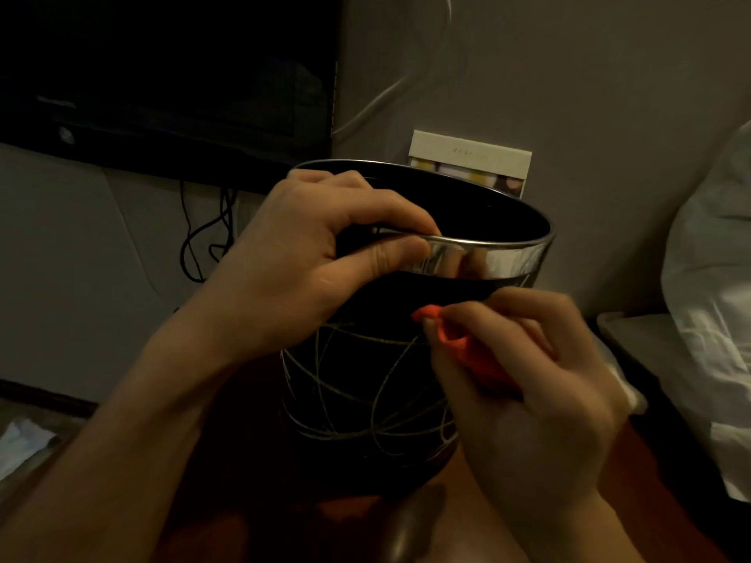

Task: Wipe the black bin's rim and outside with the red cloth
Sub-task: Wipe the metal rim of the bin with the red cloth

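Observation:
A round black bin (365, 384) with thin pale curved lines on its side and a shiny silver rim band (495, 258) stands upright in the middle of the view. My left hand (309, 258) pinches the near left part of the rim, thumb outside and fingers over the edge. My right hand (528, 379) is bunched around the red cloth (459, 347) and presses it against the bin's outside wall just below the silver band, on the near right. Most of the cloth is hidden inside my fist.
A dark screen (162, 75) hangs on the wall at upper left with black cables (207, 237) beneath it. A small card box (471, 160) stands behind the bin. White bedding (715, 278) fills the right edge. A white cable (390, 91) runs up the wall.

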Action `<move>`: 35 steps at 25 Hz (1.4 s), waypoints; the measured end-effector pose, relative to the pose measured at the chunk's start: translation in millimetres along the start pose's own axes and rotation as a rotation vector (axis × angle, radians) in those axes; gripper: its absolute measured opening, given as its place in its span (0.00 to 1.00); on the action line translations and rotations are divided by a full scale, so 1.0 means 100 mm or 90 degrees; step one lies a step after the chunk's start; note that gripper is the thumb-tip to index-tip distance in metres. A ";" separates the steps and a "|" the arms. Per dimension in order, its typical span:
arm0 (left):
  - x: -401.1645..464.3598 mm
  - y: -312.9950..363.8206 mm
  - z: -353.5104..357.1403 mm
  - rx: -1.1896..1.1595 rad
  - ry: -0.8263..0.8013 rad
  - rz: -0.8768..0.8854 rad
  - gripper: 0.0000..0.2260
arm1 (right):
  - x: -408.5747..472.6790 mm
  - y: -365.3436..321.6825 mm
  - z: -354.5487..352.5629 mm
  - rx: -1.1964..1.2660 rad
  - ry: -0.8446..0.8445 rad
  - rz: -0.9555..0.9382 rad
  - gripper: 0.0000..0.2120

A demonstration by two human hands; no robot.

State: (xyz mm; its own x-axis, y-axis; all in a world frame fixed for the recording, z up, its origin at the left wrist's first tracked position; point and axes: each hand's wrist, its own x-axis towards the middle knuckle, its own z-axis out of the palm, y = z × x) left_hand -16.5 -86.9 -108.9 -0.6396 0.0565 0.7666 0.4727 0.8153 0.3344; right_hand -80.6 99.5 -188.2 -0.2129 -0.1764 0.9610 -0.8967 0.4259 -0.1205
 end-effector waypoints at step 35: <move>0.00 -0.01 0.01 -0.012 0.027 -0.030 0.07 | 0.12 0.11 -0.07 0.034 0.043 0.041 0.11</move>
State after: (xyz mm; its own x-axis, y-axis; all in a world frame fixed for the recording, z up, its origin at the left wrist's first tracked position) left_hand -17.7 -87.2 -109.5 -0.6357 -0.0060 0.7719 0.4542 0.8056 0.3804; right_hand -89.7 108.5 -176.4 -0.2458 -0.0885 0.9653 -0.9018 0.3861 -0.1942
